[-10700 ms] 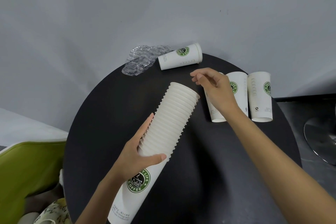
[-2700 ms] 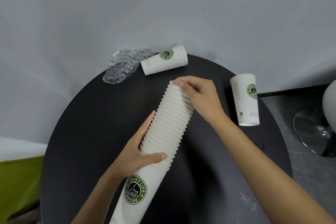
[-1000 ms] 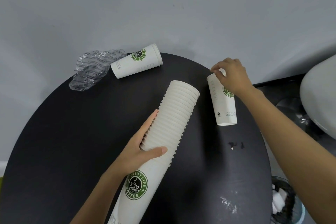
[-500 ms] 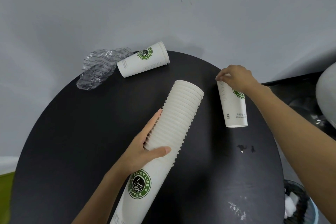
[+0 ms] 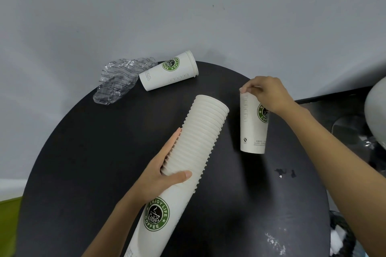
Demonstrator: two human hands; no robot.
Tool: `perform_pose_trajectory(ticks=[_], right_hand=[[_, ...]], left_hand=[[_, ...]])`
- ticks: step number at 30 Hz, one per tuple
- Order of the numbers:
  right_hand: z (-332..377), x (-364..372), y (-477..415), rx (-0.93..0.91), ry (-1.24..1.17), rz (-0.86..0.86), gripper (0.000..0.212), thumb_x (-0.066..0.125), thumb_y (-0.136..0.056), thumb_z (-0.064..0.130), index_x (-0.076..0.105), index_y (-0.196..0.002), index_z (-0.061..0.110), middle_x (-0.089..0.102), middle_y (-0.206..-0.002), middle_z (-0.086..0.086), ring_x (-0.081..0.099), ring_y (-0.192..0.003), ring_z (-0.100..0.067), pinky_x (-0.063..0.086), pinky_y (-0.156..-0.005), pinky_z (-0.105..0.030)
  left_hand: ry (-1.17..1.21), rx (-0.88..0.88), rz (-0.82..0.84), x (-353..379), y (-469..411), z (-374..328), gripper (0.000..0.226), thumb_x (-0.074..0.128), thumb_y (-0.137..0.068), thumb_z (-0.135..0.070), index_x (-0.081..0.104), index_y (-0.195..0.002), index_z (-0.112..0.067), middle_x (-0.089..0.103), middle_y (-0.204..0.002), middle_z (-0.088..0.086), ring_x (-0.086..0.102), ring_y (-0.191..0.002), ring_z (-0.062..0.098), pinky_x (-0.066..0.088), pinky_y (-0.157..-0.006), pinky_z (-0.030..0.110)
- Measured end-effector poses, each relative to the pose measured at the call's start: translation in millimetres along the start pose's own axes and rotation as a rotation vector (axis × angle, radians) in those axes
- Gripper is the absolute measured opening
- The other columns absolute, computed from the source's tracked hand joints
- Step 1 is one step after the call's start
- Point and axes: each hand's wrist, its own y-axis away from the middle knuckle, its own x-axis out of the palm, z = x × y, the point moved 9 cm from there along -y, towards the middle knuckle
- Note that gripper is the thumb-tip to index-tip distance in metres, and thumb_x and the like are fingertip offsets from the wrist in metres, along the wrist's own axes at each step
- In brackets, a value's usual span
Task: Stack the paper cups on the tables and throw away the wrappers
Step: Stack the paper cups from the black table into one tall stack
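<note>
Black table [image 5: 83, 152] — left hand [image 5: 160, 175] grips cup stack [image 5: 196, 142], right hand [image 5: 269, 94] pinches single cup [image 5: 251, 129] rim.

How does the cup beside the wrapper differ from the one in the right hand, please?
The far cup lies untouched beside the wrapper, rim pointing right; the near cup is pinched at its rim by the right hand, rim pointing away. Both white with green logos.

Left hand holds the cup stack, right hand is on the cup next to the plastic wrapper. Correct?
No. Head view: the right hand grips the lone cup on the right; the far cup by the plastic wrapper lies untouched. Left hand does hold the cup stack.
</note>
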Motion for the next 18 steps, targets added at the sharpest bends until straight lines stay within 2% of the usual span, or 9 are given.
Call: perform_pose_trajectory(ticks=[3,5,7,9,13,15,18], right_hand=[[8,-10,9,-0.030,-0.098,-0.126,0.024,0.054,-0.094,0.014,0.069,-0.081,0.028,0.065,-0.090,0.013,0.059,-0.093,-0.015,0.045,-0.085,-0.030],[18,-21,13,-0.066,-0.124,-0.227,0.021,0.053,-0.094,0.012,0.072,-0.089,0.020,0.060,-0.083,0.014,0.055,-0.085,-0.014,0.039,-0.073,-0.019],[29,-33,15,-0.097,-0.162,-0.328,0.020,0.053,-0.094,0.009,0.072,-0.091,0.016,0.061,-0.086,0.005,0.055,-0.084,-0.013,0.038,-0.071,-0.013],[42,-49,17,-0.108,-0.241,-0.423,0.021,0.053,-0.093,0.007,0.072,-0.091,0.015,0.061,-0.087,0.005,0.054,-0.082,-0.006,0.038,-0.072,-0.008],[69,-75,24,-0.128,-0.400,-0.582,0.023,0.050,-0.092,0.003,0.071,-0.094,0.012,0.058,-0.085,0.016,0.056,-0.083,0.009,0.040,-0.078,-0.009],[81,-77,28,-0.133,-0.487,-0.619,0.023,0.050,-0.091,0.002,0.071,-0.094,0.011,0.060,-0.088,0.013,0.056,-0.086,0.009,0.041,-0.081,-0.010],[95,-65,29,-0.130,-0.561,-0.576,0.022,0.051,-0.091,0.003,0.071,-0.093,0.011,0.065,-0.093,0.005,0.059,-0.089,0.002,0.041,-0.081,-0.011]], left_hand=[[-0.004,-0.007,-0.026,-6,6,1,0.091,0.077,-0.079,-0.013,0.026,-0.147,-0.044,0.043,-0.141,-0.036,0.044,-0.130,-0.009,0.043,-0.094,0.008],[-0.008,-0.007,-0.037,-10,11,2,0.091,0.077,-0.079,-0.014,0.025,-0.147,-0.045,0.043,-0.141,-0.036,0.044,-0.130,-0.009,0.043,-0.093,0.008],[-0.014,-0.006,-0.038,-14,15,3,0.091,0.077,-0.080,-0.012,0.025,-0.148,-0.045,0.043,-0.142,-0.035,0.043,-0.131,-0.009,0.043,-0.094,0.008],[-0.018,-0.004,-0.042,-18,20,2,0.091,0.077,-0.081,-0.010,0.025,-0.148,-0.044,0.043,-0.142,-0.035,0.043,-0.131,-0.009,0.042,-0.095,0.008],[-0.027,-0.002,-0.055,-24,28,0,0.092,0.076,-0.081,-0.008,0.024,-0.147,-0.044,0.042,-0.141,-0.038,0.043,-0.130,-0.011,0.042,-0.094,0.007],[-0.027,0.001,-0.055,-27,32,-1,0.092,0.076,-0.080,-0.008,0.024,-0.147,-0.044,0.043,-0.140,-0.038,0.043,-0.130,-0.011,0.042,-0.094,0.007],[-0.029,0.009,-0.042,-28,38,-2,0.093,0.077,-0.079,-0.007,0.024,-0.148,-0.041,0.042,-0.141,-0.037,0.042,-0.131,-0.010,0.041,-0.097,0.008]])
